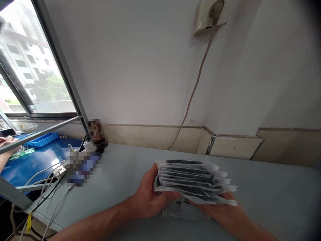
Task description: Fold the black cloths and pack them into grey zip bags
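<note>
Both of my hands hold a stack of thin, frosted translucent packets [190,180] above the grey table [120,187]. Each packet has something flat and dark inside, whose kind I cannot make out. My left hand [152,197] grips the left end, thumb across the near lower edge and fingers behind. Under the right end lies my right hand [223,209], its fingers mostly hidden by the packets. Below the stack, between my hands, shows a clear plastic bag [183,211] with dark printing; whether it touches the packets is unclear.
At the left of the table are a power strip [87,147], white cables [54,201] and a blurred-out blue object [84,169]. A metal frame bar [42,130] separates a blue-topped bench with a blue tray [43,139] and another person's hand [8,142]. A cord [193,90] hangs down the wall behind.
</note>
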The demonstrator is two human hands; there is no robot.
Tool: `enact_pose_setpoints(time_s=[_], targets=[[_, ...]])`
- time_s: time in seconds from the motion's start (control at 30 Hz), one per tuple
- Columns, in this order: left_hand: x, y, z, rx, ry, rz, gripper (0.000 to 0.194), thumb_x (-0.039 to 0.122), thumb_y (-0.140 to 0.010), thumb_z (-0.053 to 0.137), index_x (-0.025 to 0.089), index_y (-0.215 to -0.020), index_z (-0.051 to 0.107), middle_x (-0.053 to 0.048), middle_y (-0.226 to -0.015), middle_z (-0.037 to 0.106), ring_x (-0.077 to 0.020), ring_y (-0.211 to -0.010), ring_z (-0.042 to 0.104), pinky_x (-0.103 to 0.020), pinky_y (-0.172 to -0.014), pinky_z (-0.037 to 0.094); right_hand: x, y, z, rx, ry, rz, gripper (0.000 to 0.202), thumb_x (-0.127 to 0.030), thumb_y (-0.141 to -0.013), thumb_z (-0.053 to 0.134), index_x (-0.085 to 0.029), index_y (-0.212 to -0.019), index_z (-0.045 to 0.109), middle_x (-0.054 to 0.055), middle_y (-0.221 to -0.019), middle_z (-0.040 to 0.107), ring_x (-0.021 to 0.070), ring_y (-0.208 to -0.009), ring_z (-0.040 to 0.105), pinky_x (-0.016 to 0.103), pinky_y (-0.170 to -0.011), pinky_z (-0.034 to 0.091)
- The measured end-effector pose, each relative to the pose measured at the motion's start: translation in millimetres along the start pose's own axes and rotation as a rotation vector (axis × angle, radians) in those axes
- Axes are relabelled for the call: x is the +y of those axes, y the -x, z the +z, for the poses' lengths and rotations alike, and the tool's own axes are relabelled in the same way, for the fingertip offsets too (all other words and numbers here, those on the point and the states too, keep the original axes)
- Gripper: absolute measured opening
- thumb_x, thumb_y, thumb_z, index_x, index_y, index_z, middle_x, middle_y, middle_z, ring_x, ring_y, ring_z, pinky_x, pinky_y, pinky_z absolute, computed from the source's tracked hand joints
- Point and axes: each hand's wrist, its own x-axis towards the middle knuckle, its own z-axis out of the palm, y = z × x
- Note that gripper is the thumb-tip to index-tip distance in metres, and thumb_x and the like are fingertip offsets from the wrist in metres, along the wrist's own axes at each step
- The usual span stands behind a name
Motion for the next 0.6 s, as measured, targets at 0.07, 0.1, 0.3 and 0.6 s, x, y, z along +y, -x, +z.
enact_pose_setpoints(time_s=[0.07,0.1,0.3,0.6], targets=[[1,0,1.0,0.006,-0.003,0.013,0.045,0.030,-0.096,0.072,0.021,-0.136,0.055,-0.012,-0.131,0.066,-0.0271,-0.122,0.064,-0.038,-0.103,0.051,-5,2,0,-0.025,-0.026,0.067,0.024,-0.052,-0.073,0.082,-0.035,-0.090,0.086,0.000,-0.091,0.086,0.0344,-0.085,0.082,0.034,-0.071,0.070],[1,0,1.5,0.012,-0.002,0.008,0.044,0.030,-0.097,0.071,0.021,-0.137,0.055,-0.012,-0.131,0.066,-0.0271,-0.122,0.064,-0.037,-0.103,0.051,-9,3,0,-0.060,-0.043,0.102,0.027,-0.053,-0.072,0.083,-0.034,-0.091,0.086,0.001,-0.095,0.086,0.0349,-0.090,0.081,0.035,-0.075,0.070],[-4,3,3.3,0.026,-0.012,0.010,0.047,0.035,-0.098,0.070,0.020,-0.139,0.052,-0.012,-0.130,0.066,-0.0264,-0.119,0.064,-0.037,-0.102,0.051,-24,3,-1,-0.066,-0.103,0.140,0.034,-0.054,-0.069,0.087,-0.028,-0.090,0.084,0.007,-0.099,0.085,0.0348,-0.103,0.078,0.043,-0.092,0.067],[-16,1,-1.9,-0.022,-0.003,-0.125,0.086,0.057,-0.080,0.084,0.021,-0.144,0.038,-0.017,-0.149,0.053,-0.0346,-0.138,0.052,-0.049,-0.116,0.043,-14,-1,1,0.134,0.011,0.185,0.049,-0.055,-0.068,0.086,-0.025,-0.105,0.075,0.009,-0.105,0.083,0.0388,-0.103,0.076,0.049,-0.088,0.066]])
